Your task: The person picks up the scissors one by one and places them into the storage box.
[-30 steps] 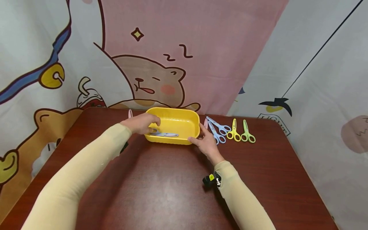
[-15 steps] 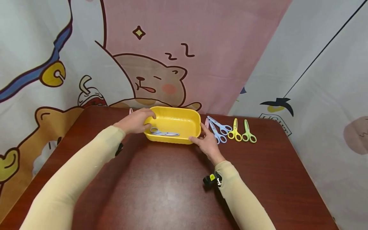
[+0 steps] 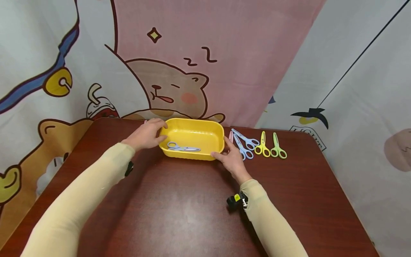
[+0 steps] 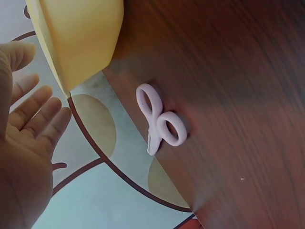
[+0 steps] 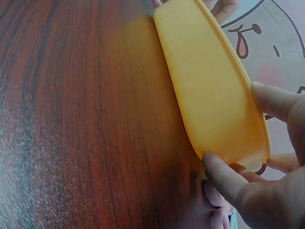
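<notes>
A yellow plastic bin (image 3: 199,139) stands near the back of the table. Inside it lies a pair of scissors (image 3: 184,149) with a pale blue handle. My left hand (image 3: 146,135) is at the bin's left end, thumb apart from relaxed fingers, holding nothing; the left wrist view shows its fingertips close to the rim. My right hand (image 3: 232,160) grips the bin's right front corner, thumb on the rim and fingers against the outer wall. Pink scissors (image 4: 153,119) lie left of the bin, mostly hidden behind the left hand in the head view.
Right of the bin lie a second pair of pink scissors (image 3: 231,136), two blue pairs including the rear blue scissors (image 3: 244,139), yellow scissors (image 3: 262,142) and green scissors (image 3: 275,145). A printed curtain (image 3: 250,71) hangs behind the brown table (image 3: 179,207).
My left hand has let go of the blue scissors and withdrawn leftward out of the bin, leaving them lying inside. My right hand keeps its grip on the corner.
</notes>
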Motion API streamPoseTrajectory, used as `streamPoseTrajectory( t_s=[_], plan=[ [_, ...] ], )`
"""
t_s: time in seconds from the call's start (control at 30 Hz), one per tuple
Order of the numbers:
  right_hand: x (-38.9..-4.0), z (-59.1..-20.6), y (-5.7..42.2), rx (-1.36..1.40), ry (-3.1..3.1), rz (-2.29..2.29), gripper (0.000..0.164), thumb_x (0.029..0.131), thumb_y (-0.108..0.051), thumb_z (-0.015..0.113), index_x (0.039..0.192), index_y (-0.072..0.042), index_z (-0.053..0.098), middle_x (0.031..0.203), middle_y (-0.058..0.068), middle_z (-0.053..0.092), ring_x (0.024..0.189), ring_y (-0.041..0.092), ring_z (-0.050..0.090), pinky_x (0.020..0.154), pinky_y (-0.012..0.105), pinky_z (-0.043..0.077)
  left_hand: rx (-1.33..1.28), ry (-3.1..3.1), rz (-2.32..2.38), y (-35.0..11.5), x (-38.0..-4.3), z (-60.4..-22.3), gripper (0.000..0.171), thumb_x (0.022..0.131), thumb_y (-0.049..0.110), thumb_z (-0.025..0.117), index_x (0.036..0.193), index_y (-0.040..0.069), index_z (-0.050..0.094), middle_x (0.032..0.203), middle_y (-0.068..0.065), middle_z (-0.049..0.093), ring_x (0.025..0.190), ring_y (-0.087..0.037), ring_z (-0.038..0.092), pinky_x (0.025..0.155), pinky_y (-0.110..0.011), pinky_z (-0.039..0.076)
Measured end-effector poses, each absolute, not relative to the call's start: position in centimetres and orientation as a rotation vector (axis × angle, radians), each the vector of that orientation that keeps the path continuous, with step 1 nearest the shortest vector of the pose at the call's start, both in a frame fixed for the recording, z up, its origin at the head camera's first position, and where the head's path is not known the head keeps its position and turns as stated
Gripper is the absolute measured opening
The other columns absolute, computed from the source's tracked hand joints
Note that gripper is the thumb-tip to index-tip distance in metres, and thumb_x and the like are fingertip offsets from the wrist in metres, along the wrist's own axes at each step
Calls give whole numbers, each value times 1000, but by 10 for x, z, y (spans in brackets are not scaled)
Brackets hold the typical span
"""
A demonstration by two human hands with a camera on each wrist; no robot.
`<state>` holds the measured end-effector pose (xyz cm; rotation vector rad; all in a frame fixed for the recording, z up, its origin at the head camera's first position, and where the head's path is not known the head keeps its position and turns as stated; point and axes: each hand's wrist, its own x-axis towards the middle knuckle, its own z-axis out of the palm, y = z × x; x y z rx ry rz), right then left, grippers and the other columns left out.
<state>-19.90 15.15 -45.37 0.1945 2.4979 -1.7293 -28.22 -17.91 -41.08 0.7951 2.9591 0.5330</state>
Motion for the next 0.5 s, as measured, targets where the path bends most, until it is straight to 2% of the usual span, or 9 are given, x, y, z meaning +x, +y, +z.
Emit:
streamPoseTrajectory(
  t_s=[0.5],
  plan=[
    [-199, -454, 152, 192, 2520, -1697, 92, 90, -19, 82, 165, -17, 29, 138, 19, 59, 113, 31, 67, 94, 36, 57, 631, 2997, 554, -190, -283, -419, 47, 100, 29, 67, 136, 1, 60, 138, -16, 57, 134, -35, 48, 113, -56, 41]
  ],
)
